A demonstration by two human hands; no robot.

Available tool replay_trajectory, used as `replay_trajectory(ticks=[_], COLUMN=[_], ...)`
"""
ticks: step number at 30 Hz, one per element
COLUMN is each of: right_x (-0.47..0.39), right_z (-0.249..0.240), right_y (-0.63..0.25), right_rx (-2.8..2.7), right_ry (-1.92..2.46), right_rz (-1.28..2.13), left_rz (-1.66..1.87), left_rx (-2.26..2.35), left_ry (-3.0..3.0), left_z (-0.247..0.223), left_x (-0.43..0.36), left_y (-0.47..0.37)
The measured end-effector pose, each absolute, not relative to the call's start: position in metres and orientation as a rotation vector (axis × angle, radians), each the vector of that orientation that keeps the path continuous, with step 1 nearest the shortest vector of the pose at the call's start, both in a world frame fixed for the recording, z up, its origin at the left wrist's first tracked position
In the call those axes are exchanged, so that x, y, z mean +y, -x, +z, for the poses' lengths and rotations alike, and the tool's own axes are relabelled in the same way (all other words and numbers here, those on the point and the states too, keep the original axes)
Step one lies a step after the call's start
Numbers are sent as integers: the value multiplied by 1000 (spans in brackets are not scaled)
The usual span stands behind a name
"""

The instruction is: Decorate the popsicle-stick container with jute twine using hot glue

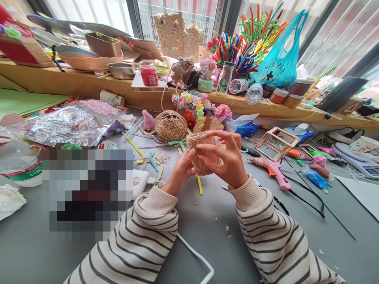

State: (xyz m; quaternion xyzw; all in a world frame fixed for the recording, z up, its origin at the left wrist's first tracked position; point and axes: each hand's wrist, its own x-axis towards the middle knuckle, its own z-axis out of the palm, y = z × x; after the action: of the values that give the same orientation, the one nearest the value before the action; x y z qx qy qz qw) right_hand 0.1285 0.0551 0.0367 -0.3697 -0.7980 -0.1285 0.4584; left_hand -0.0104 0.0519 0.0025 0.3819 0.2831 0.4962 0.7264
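Observation:
Between my two hands, above the grey table, is a small box wrapped in twine point(201, 169), tilted, with a plain brown panel showing on one side. My left hand point(181, 170) grips its lower left side, the thumb pressed on the twine. From the right, my right hand point(229, 157) holds it, the index finger over the top edge and the other fingertips at the near face. Just behind stands a ball of twine point(171, 125). A pink hot glue gun point(274, 170) lies right of my right hand.
Left are a water bottle point(22, 161), a blurred-out patch and a white charger point(139, 184) with its cable. Right are a wooden stick frame point(276, 142) and a kitchen scale point(355, 157). Crocheted flowers point(195, 103) stand behind the twine; a crowded shelf point(142, 94) runs along the windows.

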Motion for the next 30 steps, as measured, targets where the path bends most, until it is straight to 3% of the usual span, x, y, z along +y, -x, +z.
replay_trajectory(ticks=[30], right_x=[41], right_z=[25], right_y=[-107], right_rx=[-1912], right_ry=[1132], right_rz=[-302], left_rz=[1303], left_rx=[825], left_ry=[-728], left_z=[1], left_x=[56], left_y=[11])
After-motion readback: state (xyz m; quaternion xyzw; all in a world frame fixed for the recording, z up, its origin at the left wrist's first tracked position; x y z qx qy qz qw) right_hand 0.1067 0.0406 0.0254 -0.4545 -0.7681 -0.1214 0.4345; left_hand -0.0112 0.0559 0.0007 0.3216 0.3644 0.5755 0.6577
